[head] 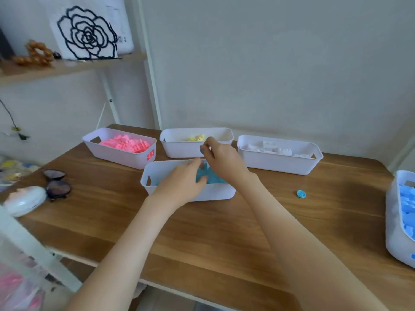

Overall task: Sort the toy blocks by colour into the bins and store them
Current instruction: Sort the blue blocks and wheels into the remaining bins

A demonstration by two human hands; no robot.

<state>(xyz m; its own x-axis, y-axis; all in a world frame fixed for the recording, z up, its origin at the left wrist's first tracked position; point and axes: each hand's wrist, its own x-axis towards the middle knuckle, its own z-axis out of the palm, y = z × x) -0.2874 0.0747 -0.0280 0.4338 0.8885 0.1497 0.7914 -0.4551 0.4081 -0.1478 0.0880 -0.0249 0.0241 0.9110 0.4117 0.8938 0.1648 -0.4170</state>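
At frame centre, the right hand [221, 157] is pinching a small teal block [202, 151]; the left hand [182, 182] is lying spread-fingered over jagged teal blocks [212, 177] in a smooth white plastic bin [157, 173].

Five white bins stand on the table, holding pink blocks [126, 143], yellow blocks [197, 138], white blocks [272, 149], teal blocks [210, 177] and light blue blocks [407, 204], while one round blue piece [301, 194] lies loose.

Three bins [195, 142] are ranged behind the near bin [157, 173] on the worktop [202, 232]; a disc [301, 194] lies right of it.
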